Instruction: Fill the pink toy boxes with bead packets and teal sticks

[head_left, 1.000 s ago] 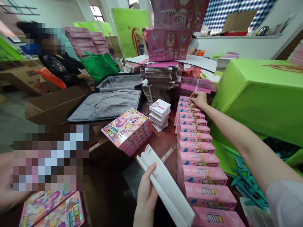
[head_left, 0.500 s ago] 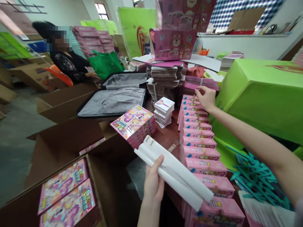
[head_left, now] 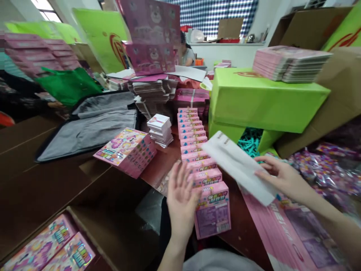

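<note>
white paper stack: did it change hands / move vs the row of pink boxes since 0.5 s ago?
Yes. The white paper stack has crossed the row of pink boxes from its left side to its right; the right hand holds it, the left hand is open.

Motion blur smears the print on the pink boxes (head_left: pixel 207 177), and the right hand (head_left: pixel 282 177) hides the white sheet's (head_left: pixel 237 163) end.

Packing workshop | row of pink boxes (head_left: pixel 194 145) lined along the table (head_left: pixel 158 169) | bundled flat cartons (head_left: pixel 152 92) stacked high | green boxes (head_left: pixel 254 99), open cardboard cartons (head_left: pixel 84 210) | another person (head_left: pixel 187 54) working at the back
</note>
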Demonstrator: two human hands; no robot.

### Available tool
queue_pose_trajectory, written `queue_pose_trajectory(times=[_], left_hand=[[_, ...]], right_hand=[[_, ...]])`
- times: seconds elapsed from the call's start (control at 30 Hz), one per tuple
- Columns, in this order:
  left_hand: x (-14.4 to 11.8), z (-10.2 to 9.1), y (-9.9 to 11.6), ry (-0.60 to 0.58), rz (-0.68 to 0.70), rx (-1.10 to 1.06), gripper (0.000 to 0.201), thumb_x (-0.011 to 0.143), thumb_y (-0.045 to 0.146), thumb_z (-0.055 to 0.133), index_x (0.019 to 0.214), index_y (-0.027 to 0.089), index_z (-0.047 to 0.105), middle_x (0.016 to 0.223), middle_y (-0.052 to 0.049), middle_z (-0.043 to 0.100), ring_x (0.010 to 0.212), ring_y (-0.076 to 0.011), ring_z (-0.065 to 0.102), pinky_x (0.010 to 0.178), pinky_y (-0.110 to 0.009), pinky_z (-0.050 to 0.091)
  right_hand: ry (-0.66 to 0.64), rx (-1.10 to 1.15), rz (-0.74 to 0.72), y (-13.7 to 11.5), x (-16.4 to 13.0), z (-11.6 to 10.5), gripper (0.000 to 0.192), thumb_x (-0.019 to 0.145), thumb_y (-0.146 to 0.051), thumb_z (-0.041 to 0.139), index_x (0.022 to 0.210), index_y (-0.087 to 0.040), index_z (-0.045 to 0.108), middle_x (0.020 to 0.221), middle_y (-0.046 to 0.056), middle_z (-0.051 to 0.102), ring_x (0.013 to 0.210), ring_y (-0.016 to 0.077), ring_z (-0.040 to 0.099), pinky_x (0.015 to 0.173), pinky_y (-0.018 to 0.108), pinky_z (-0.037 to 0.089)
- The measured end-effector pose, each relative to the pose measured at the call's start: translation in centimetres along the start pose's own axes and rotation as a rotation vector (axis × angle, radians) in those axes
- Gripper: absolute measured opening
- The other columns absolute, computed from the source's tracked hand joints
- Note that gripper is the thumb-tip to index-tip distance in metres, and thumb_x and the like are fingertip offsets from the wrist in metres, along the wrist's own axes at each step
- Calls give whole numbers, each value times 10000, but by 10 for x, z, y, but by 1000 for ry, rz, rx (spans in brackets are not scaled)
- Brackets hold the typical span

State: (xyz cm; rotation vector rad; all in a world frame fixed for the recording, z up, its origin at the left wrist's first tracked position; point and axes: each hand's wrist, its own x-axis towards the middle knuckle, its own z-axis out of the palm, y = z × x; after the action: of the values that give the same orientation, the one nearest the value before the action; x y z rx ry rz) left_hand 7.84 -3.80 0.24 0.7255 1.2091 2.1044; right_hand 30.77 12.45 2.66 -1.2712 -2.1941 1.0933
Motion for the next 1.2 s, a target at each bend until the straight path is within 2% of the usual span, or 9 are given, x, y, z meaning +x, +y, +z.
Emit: queue_pose_trajectory(times=[0.13,0.27,0.37,0.47,0.6,0.77,0.9,1.0,1.2], left_hand=[[-34,-35,-23,151,372,421,803,645,207,797,1354,244,422,1425,-134,431,1312,-290,423,1078,-449,367],[-86,-60,-65,136,140,748,1140,493,305,878,1449,220,263,1504,-164,291,1378,-355,295,1124,-522,261],[-111,-56,-96,92,-57,875,1373,383,304,908,1489,188,103,1538,-197,179,1415,-380,187,1146,-539,193],[-110,-44,-118,150,-110,909,1306,466,223,863,1494,169,60,1528,-202,202,1418,-352,199,1155,-500,205],[-89,-37,-132,256,-197,785,1058,580,146,772,1466,215,198,1442,-143,396,1323,-282,413,1100,-414,347],[-74,-46,-140,362,-271,712,917,584,83,710,1409,225,336,1333,-98,524,1251,-260,496,1054,-374,406],[-65,-60,-152,405,-261,703,862,573,65,660,1379,208,390,1318,-96,545,1222,-268,520,1042,-368,417],[-58,-69,-158,415,-212,703,860,566,69,643,1378,209,394,1297,-97,562,1195,-280,539,1023,-385,435],[-55,-81,-165,380,-140,701,893,502,43,685,1336,212,415,1378,-120,488,1263,-317,475,1080,-449,373]], right_hand=[[187,-73,175,115,-21,-42,398,691,-460,611,1014,-226,596,911,127,710,710,290,672,575,380,521],[444,-486,209,177,-27,-42,414,671,-449,568,1011,-219,618,863,181,691,772,392,656,670,527,509],[586,-675,28,155,-14,-16,527,775,-502,492,1177,-173,578,1111,224,626,1031,418,588,851,595,451],[401,-263,-179,103,30,25,439,830,-478,489,1154,-197,580,1143,131,637,1060,298,599,931,489,466],[76,248,-103,49,134,86,330,825,-376,522,1083,-183,595,1176,106,635,1046,225,616,862,371,526],[165,227,-78,-1,274,140,361,881,-307,438,1173,-132,560,1219,141,610,1084,213,599,931,379,484],[323,144,-118,-36,364,146,417,880,-219,374,1252,-87,509,1301,173,540,1197,225,518,1045,394,375],[323,48,-217,-48,412,139,411,861,-219,428,1232,-86,543,1304,161,536,1210,237,492,1084,393,316],[178,-124,-384,-36,444,145,292,785,-287,596,1013,-114,652,1262,144,509,1168,302,460,1100,445,267]])
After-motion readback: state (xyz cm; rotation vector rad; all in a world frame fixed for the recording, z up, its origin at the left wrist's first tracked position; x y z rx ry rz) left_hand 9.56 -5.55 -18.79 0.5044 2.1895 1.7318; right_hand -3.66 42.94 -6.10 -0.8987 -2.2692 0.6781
